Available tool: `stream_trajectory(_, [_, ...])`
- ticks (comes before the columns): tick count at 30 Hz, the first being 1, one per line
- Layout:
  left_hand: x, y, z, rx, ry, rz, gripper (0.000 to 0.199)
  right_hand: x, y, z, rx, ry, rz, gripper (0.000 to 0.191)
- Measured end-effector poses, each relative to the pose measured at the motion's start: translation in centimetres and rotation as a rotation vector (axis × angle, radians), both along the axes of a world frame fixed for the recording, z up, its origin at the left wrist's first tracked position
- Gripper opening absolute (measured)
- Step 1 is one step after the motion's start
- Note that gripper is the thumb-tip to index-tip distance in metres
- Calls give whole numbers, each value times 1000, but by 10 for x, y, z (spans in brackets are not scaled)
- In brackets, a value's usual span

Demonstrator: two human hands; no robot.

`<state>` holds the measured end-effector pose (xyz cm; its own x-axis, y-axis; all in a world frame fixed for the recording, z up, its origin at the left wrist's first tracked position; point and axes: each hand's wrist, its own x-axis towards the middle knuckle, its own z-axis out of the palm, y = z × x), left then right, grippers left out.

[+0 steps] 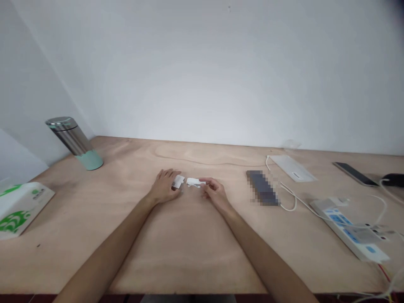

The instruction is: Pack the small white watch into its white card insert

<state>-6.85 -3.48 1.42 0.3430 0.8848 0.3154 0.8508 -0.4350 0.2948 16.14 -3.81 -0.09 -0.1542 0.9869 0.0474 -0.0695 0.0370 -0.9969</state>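
Two small white pieces lie near the middle of the wooden table [189, 235], a narrow gap between them. Around the left white piece [178, 182] is my left hand [164, 186], its thumb and fingers closed on the near side of it. The right white piece [195, 182] looks like a small wrapped or folded item, and my right hand [214, 191] pinches its right end between thumb and fingers. What exactly the pieces are is too small to tell.
A steel and green bottle [75, 143] stands at the back left, a tissue pack [27, 206] at the left edge. To the right lie a blurred phone [263, 188], a white case [293, 167], a dark phone [355, 174], a power strip [347, 229] and white cables [295, 202].
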Motion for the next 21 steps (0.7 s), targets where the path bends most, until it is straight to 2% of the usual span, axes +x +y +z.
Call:
stream_trajectory(10, [10, -2, 4, -38, -128, -13, 64, -3, -3, 5, -15, -110, -55, 30])
stream_trajectory(16, [23, -7, 5, -55, -149, -68, 65, -2, 0, 1, -38, -12, -111, 42])
stream_trajectory(21, [28, -7, 2, -63, -254, -16, 60, -2, 1, -1, -72, 4, -210, 39])
